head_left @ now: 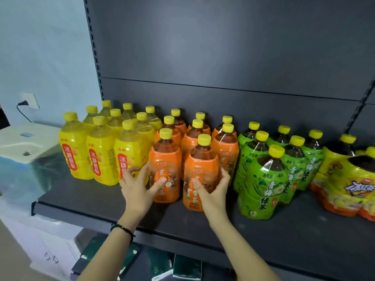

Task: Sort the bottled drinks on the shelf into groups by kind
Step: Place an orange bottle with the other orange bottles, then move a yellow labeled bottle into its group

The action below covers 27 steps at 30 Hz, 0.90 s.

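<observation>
Bottled drinks stand in colour groups on a dark shelf (85, 201). Several yellow-label bottles (101, 153) fill the left, several orange-label bottles (192, 138) the middle, several green-label bottles (261, 179) the right, and yellow-and-orange-label bottles (345, 179) the far right. My left hand (138, 187) wraps around the left side of a front orange bottle (165, 165), thumb on its label. My right hand (213, 189) grips the other front orange bottle (200, 173) from the right, thumb across its label. Both bottles stand upright on the shelf.
The shelf's dark back panel (223, 57) rises behind the bottles. A white appliance (22, 142) sits left of the shelf, below a wall socket (30, 100) with a plug. White boxes (46, 240) and dark green packs (182, 266) lie lower down.
</observation>
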{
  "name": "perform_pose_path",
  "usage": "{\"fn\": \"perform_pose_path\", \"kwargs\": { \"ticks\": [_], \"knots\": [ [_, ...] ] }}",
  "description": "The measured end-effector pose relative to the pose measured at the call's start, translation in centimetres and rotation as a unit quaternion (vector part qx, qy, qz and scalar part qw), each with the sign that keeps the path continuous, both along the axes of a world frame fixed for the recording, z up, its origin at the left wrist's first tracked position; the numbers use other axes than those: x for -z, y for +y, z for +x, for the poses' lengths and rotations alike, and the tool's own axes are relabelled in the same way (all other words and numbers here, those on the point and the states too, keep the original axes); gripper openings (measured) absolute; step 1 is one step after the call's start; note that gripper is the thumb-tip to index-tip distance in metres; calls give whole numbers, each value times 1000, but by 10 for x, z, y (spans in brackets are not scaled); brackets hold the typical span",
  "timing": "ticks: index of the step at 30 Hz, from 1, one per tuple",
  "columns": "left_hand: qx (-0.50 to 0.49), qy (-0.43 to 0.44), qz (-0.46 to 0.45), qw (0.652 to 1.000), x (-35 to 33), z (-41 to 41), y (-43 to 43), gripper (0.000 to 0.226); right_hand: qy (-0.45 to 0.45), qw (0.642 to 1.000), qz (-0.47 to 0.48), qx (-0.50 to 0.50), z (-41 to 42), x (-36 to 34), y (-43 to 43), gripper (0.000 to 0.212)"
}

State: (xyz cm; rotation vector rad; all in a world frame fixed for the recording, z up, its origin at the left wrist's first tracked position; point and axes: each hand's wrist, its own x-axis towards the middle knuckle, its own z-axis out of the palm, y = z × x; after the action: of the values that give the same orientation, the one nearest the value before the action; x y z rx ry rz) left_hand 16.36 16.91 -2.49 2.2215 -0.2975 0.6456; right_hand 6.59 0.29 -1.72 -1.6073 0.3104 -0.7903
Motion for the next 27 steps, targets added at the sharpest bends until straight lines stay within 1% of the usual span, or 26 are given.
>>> {"fn": "perform_pose_path", "kwargs": {
  "ticks": [2, 4, 8, 11, 14, 16, 19, 23, 27],
  "knots": [
    [-10, -10, -15, 1000, -1, 6, -2, 104, -6, 1000, -3, 5, 11, 0, 4, 81],
    [-31, -30, -38, 998, -1, 11, -4, 108, -13, 1000, -4, 6, 20, 1, 7, 80],
    [-91, -33, -121, 988, 4, 18, -6, 124, -32, 999, -14, 5, 31, 4, 11, 79],
    [-90, -30, -147, 985, 9, 21, -6, 131, -42, 999, -29, -4, 38, 4, 11, 80],
    [-82, -27, -132, 987, 16, 20, -3, 126, -32, 999, -33, -2, 39, 6, 13, 81],
    [-67, -40, -119, 990, 18, 20, -1, 122, -24, 998, -53, 5, 38, 7, 14, 84],
    [-37, -52, -100, 993, 20, 22, 1, 111, -16, 997, -75, 17, 42, 10, 18, 90],
    [-24, -18, -87, 996, 13, 20, 7, 102, 17, 998, -61, 21, 48, 10, 25, 97],
    [8, -10, -90, 996, 10, 22, 21, 96, 38, 998, -40, 20, 46, 7, 28, 93]
  ]
}}
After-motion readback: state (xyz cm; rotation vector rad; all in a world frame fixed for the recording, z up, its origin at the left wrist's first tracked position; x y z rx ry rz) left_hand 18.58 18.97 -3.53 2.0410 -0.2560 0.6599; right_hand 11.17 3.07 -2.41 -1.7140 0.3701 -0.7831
